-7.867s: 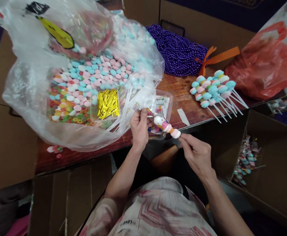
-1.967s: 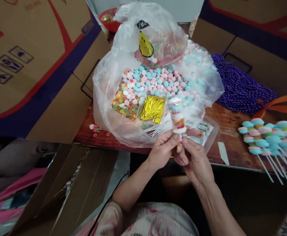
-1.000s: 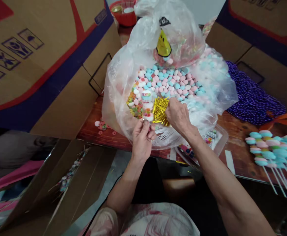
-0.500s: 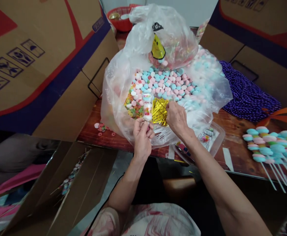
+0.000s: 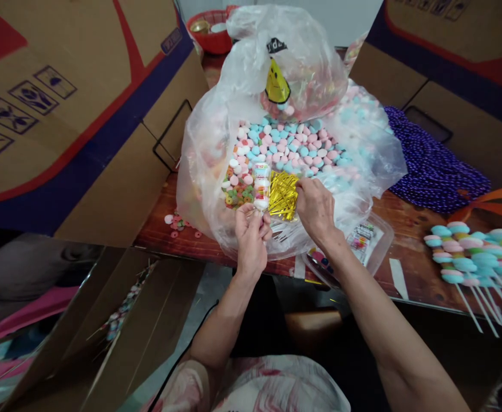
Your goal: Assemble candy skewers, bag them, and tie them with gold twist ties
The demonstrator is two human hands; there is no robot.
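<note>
In my left hand (image 5: 251,232) is a marshmallow candy stick (image 5: 261,186), upright in a clear printed wrapper. My fingers close around its lower end, just below the bottom white piece. A pile of gold twist ties (image 5: 283,194) lies right beside it. At the pile's right edge, my right hand (image 5: 317,207) has its fingertips pinched on a gold twist tie, mostly hidden by the fingers. Behind both hands, pink, blue and white marshmallows (image 5: 293,143) fill an opened clear plastic bag (image 5: 201,171). Colourful ring candies (image 5: 238,194) lie at their left.
Tall cardboard boxes (image 5: 105,131) flank the table. Finished-looking marshmallow sticks (image 5: 465,243) lie at the right, near purple cord (image 5: 431,160). A clear plastic tray (image 5: 379,246) sits by my right forearm. A red basket (image 5: 212,40) stands behind; an open carton (image 5: 139,326) is lower left.
My right hand has shifted slightly right along the edge of the twist ties. My left hand and the wrapped candy stick stay nearly in place, with a small view shift.
</note>
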